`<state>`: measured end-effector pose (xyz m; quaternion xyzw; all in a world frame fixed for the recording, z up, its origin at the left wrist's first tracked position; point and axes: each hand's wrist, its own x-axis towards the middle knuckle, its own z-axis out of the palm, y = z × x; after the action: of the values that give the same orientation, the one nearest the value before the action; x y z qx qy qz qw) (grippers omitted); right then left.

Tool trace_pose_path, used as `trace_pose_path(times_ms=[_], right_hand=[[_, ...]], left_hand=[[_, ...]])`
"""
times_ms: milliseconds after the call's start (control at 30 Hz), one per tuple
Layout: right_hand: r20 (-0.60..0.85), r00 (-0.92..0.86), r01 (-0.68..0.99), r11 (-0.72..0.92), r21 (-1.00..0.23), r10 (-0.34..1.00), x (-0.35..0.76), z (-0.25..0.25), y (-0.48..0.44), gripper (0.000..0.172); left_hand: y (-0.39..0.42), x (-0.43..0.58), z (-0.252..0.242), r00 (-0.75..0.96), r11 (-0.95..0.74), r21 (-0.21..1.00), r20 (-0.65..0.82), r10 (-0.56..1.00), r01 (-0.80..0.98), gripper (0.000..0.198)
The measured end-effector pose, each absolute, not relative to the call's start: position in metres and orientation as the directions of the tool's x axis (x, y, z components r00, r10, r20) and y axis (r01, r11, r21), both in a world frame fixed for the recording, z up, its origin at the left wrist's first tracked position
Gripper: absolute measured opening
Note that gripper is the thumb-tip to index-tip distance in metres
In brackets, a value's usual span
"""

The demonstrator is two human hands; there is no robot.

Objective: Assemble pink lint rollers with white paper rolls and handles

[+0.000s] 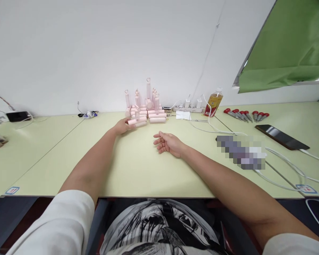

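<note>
Against the wall stands a cluster of pale pink cylinders, some lying in stacked rows and several upright with loop-shaped tops. At the cluster's front left corner, my left hand has its fingers around the left end of a lying pink cylinder. Part of those fingers is hidden behind the cylinder. My right hand rests over the table in front of the cluster, palm turned inward, fingers loosely curled and apart, holding nothing.
Right of the cluster are a power strip with white chargers, a drink bottle, and several red-capped grey items. A phone and white cables lie at the right. Left are a coiled cable and a black device.
</note>
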<state>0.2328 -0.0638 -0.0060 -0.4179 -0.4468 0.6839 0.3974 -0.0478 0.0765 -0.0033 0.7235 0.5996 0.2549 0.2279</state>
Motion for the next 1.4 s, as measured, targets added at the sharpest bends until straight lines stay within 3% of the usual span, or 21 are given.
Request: trace_pose_path(times_ms=[167,333,400,467,533,600,733,1067,1400], right_hand=[[-0.209,-0.338,-0.136,-0.267,-0.954,0.918,0.231,-0.005,-0.066,0.022],[-0.198,-0.316,-0.097,-0.239,-0.966,0.928,0.228,-0.008,-0.064,0.019],[-0.163,-0.272,-0.022,-0.176,-0.984,0.948,0.229,-0.012,-0.059,0.019],[-0.093,-0.21,0.132,-0.066,-0.989,0.973,0.233,-0.017,-0.052,0.021],[0.014,-0.138,0.373,0.065,-0.925,0.99,0.241,-0.02,-0.043,0.029],[0.106,-0.082,0.69,0.133,-0.712,0.991,0.249,-0.02,-0.036,0.035],[0.089,-0.024,0.837,0.069,-0.544,0.996,0.259,-0.016,-0.032,0.049],[-0.143,-0.234,0.921,0.172,-0.35,0.962,0.257,-0.016,-0.043,0.066],[-0.168,-0.3,0.911,0.23,-0.342,0.939,0.255,-0.013,-0.049,0.068]], left_hand=[[0.105,-0.042,-0.007,0.034,-0.1,0.554,0.128,0.991,0.826,0.06],[0.093,-0.025,-0.011,-0.111,0.014,0.49,0.169,0.979,0.872,0.073],[0.077,-0.018,-0.012,-0.154,0.048,0.422,0.222,0.963,0.905,0.076],[0.055,-0.013,-0.012,-0.161,0.102,0.32,0.162,0.974,0.942,0.061],[0.03,-0.009,-0.013,-0.118,0.076,0.285,0.134,0.984,0.956,0.041],[0.004,-0.004,-0.015,-0.06,0.024,0.259,0.133,0.989,0.965,0.029],[-0.034,0.009,-0.022,0.061,-0.099,0.25,0.155,0.986,0.963,0.024],[-0.03,-0.001,-0.016,0.247,-0.264,0.395,0.096,0.964,0.88,0.016],[-0.028,-0.004,-0.016,0.28,-0.283,0.411,0.069,0.958,0.867,0.021]])
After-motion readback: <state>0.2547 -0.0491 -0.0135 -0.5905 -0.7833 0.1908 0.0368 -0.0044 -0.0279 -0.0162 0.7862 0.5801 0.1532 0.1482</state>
